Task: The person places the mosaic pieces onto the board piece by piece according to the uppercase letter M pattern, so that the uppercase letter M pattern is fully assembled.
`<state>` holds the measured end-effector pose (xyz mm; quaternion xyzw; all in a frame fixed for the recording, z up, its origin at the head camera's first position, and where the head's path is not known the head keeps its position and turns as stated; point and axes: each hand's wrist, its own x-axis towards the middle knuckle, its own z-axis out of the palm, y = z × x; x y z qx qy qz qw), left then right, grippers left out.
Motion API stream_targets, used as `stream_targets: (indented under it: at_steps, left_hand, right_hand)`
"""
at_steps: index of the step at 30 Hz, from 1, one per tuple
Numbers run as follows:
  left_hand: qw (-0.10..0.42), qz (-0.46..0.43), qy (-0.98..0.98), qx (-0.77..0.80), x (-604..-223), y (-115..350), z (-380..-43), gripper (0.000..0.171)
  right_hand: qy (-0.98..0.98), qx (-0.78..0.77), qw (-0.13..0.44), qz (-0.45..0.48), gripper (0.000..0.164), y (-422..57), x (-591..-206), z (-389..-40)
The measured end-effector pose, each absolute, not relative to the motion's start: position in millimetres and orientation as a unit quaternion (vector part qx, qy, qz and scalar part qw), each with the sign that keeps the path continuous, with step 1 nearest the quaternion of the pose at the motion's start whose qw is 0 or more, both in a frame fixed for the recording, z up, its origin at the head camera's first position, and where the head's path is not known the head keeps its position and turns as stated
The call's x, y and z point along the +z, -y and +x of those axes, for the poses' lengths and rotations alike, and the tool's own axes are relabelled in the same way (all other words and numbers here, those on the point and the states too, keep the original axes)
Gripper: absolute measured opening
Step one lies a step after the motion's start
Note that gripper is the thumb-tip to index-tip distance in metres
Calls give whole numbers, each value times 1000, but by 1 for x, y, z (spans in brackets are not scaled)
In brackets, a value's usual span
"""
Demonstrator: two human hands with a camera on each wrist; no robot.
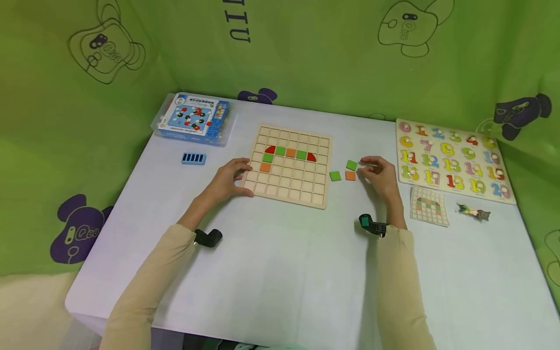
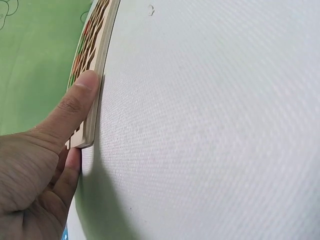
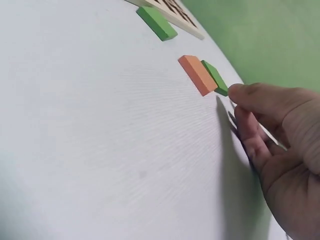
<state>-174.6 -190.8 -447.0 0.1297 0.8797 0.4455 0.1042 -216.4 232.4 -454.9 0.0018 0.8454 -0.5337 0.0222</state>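
Observation:
A wooden grid board (image 1: pixel 294 187) lies on the table, with red quarter-round, green and orange tiles set in several squares. My left hand (image 1: pixel 229 180) holds it at its near left corner, the thumb (image 2: pixel 75 102) on the near edge and the fingers along the left side. To the right of the board lie an orange tile (image 1: pixel 350 176) and two green tiles, one nearer the board (image 1: pixel 335 176) and one farther back (image 1: pixel 352 165). My right hand (image 1: pixel 379 177) is just right of these tiles, fingers loosely bent with nothing between them; its fingertips come close to the farther green tile (image 3: pixel 216 79).
A number puzzle board (image 1: pixel 455 160) lies at the back right. In front of it are a pattern card (image 1: pixel 428 206) and a small figure-like item (image 1: pixel 473 212). At the back left stand a boxed set (image 1: pixel 192 119) and a small blue slotted block (image 1: pixel 193 159). Green cloth (image 1: pixel 306 58) hangs behind.

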Motion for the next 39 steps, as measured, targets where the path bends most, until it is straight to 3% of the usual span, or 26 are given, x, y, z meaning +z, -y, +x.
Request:
stream_targets:
  at_steps: [19,39]
  left_hand:
    - [105,126,-878,450,-449,190,-175,72]
    - [108,123,-884,438,-447,190,-177,72]
  right_hand:
    - [-880,-467,72,-44,35,-235,-452,-235]
    - [-824,-563,-16,65,35,-210,-443,-208]
